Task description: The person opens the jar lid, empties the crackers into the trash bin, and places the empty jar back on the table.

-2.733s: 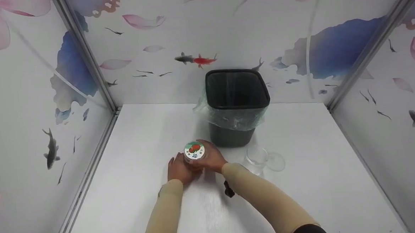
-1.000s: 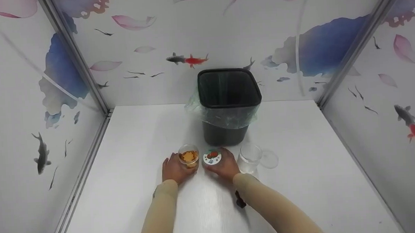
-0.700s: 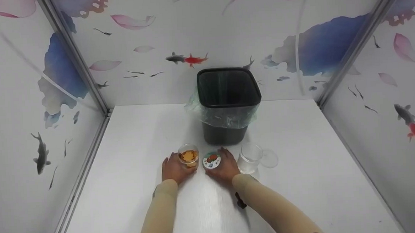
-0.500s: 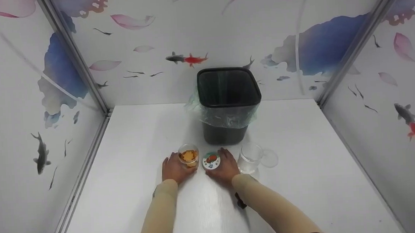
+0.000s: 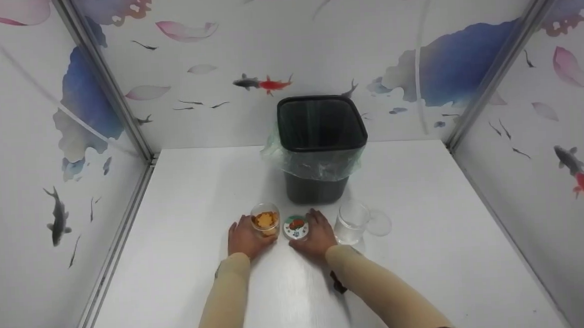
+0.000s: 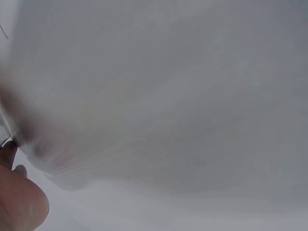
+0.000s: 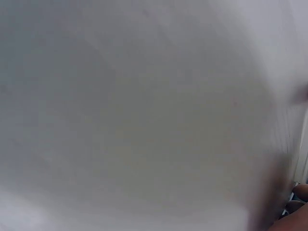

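Lid [image 5: 296, 228] came off; two cups [image 5: 265, 220].

We can't read any text here. The lid [image 5: 296, 227] carries a printed label (red and green picture, small blue marks below), but it's too small to make out. Both wrist views are blurred, nothing legible.

lid [image 5: 296, 227] off the jar [image 5: 265, 221], lowered to table by right hand [image 5: 317, 236]
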`<state>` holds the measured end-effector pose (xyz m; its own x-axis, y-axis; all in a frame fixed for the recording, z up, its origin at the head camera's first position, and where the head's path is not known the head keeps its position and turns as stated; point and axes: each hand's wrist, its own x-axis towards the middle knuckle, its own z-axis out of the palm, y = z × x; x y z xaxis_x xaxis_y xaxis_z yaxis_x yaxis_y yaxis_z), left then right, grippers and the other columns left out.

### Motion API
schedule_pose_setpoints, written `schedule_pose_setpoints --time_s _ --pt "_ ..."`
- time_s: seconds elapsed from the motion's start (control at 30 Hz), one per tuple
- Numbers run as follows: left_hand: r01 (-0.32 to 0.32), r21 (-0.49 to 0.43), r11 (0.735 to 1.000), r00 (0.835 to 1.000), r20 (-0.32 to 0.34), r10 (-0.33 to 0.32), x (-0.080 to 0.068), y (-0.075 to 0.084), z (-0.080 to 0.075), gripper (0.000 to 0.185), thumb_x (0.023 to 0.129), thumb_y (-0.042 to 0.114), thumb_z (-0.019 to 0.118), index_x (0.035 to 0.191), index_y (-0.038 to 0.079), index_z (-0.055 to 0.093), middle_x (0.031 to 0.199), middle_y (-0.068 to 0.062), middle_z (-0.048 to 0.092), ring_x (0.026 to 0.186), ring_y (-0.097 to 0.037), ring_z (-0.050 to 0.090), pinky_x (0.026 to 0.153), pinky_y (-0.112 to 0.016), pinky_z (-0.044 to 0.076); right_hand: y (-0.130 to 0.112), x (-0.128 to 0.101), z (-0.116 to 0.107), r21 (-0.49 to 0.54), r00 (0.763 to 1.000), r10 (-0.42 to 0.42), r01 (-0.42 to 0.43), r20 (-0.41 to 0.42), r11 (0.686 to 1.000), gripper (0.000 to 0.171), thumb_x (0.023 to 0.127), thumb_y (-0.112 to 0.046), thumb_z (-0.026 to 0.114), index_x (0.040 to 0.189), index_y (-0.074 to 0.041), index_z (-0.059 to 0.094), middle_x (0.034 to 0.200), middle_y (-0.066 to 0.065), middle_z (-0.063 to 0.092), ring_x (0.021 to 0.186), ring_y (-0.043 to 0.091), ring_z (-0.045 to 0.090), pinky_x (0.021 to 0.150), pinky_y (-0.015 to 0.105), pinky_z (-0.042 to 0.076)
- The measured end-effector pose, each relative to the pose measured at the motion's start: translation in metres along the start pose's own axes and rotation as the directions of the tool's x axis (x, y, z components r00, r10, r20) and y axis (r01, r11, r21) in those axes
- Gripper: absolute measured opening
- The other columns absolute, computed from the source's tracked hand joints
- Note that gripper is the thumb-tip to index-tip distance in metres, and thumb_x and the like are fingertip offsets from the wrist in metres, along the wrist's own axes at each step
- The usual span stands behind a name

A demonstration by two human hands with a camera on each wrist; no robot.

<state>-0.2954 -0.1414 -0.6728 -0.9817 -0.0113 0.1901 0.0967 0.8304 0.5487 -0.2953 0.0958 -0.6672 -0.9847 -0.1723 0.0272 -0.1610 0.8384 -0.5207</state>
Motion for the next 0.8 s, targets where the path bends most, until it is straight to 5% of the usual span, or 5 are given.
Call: schedule_pose_setpoints --time_s 0.23,0.57,0.8 --pt "0.001 -0.001 1.000 1.000 0.009 -0.001 0.001 0.003 0.000 0.095 0.067 0.060 0.084 0.132 -0.003 0.055 0.129 -0.017 0.062 0.132 -0.034 0.048 0.116 -0.049 0.024 0.000 -0.001 -0.005 0.014 1.000 0.011 -0.012 0.029 1.000 0.110 0.072 -0.058 0.078 0.155 -0.004 0.030 0.161 0.012 0.025 0.148 0.027 0.018 0.119 0.039 0.016" --pt "0.022 -0.008 1.000 1.000 0.018 -0.022 0.001 0.005 -0.004 0.094 0.066 0.057 0.086 0.131 -0.003 0.055 0.125 -0.018 0.062 0.123 -0.034 0.054 0.116 -0.048 0.023 -0.008 -0.008 -0.026 0.008 0.990 -0.144 0.143 0.012 0.990 0.108 0.073 -0.053 0.082 0.150 0.004 0.033 0.154 0.024 0.031 0.145 0.037 0.024 0.117 0.045 0.024" --pt "0.032 -0.023 0.999 0.999 0.023 -0.032 -0.001 0.006 -0.004 0.093 0.066 0.054 0.088 0.131 -0.004 0.054 0.127 -0.020 0.061 0.126 -0.035 0.052 0.117 -0.048 0.021 -0.014 -0.024 -0.042 0.023 0.984 -0.172 0.171 0.055 0.985 0.107 0.076 -0.055 0.080 0.153 0.000 0.029 0.158 0.018 0.027 0.146 0.033 0.022 0.117 0.041 0.024"
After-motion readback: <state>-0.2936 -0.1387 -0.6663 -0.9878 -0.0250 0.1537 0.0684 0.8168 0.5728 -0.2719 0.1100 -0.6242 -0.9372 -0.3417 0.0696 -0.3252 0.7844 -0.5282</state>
